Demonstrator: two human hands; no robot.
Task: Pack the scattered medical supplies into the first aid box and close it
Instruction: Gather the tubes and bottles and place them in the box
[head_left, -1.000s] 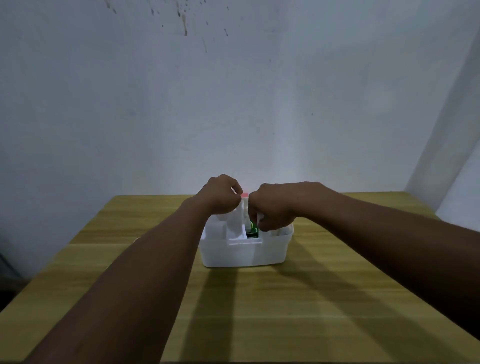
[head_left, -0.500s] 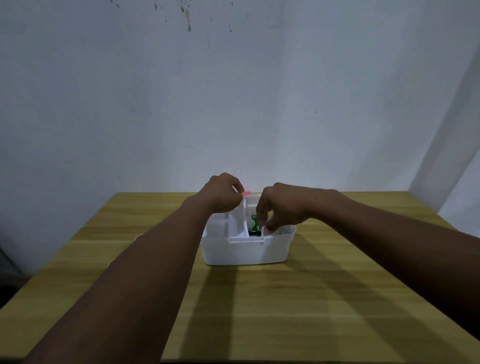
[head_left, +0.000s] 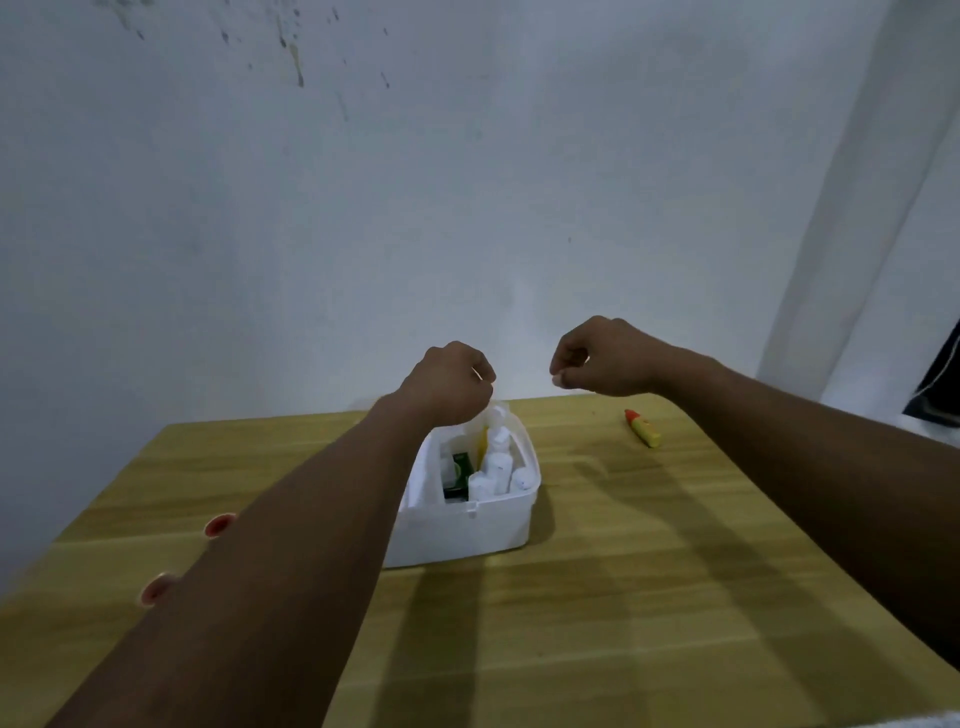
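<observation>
The white first aid box (head_left: 467, 530) stands open in the middle of the wooden table (head_left: 649, 571). Inside it are several white bottles (head_left: 496, 465) and a dark green packet (head_left: 460, 470). My left hand (head_left: 449, 384) hovers over the box's back edge with its fingers curled shut; I cannot tell whether it touches anything. My right hand (head_left: 605, 358) is raised to the right of the box, fingers curled, nothing in it. A yellow tube with a red cap (head_left: 644, 428) lies on the table at the back right, below my right hand.
Two small red round pieces (head_left: 219, 525) (head_left: 155, 590) lie on the table at the left, partly hidden by my left forearm. A pale wall rises right behind the table. A dark object shows at the far right edge.
My right hand has come up out of the box and moved right. My left hand has risen a little. The view has shifted, showing the yellow tube and the red pieces.
</observation>
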